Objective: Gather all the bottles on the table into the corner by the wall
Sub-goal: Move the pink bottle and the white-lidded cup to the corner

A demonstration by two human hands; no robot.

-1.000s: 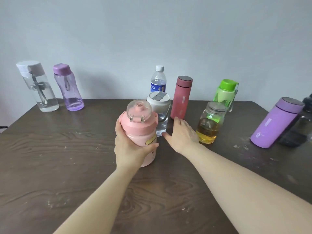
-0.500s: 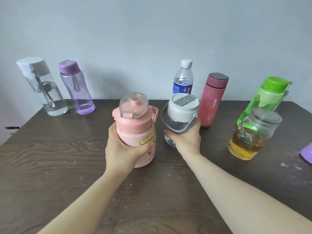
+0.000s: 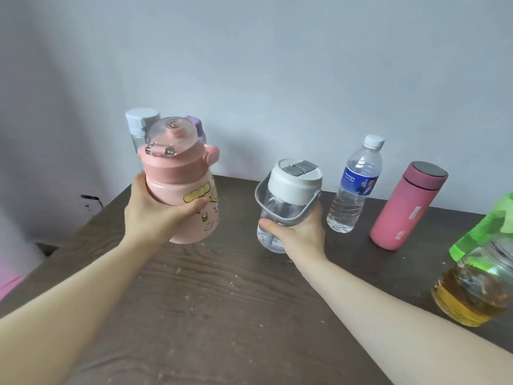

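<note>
Glass jar (image 3: 474, 290), at 4 o'clock on the table (image 3: 222, 315): amber liquid, probably heavy and breakable; best gripped round the body. Left hand (image 3: 155, 215), arm extended toward 11 o'clock, is wrapped round the pink bottle (image 3: 183, 190), held clear of the table, slightly tilted; rigid plastic, apparently light. Right hand (image 3: 298, 232) is closed round the lower body of the clear bottle (image 3: 288, 201), beneath its grey handle. Water bottle (image 3: 354, 187) and pink flask (image 3: 405, 207) stand at 2 o'clock; two bottles wait behind the pink bottle in the wall corner.

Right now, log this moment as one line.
left hand: holds pink bottle | right hand: holds clear handled bottle | water bottle: on table
</note>
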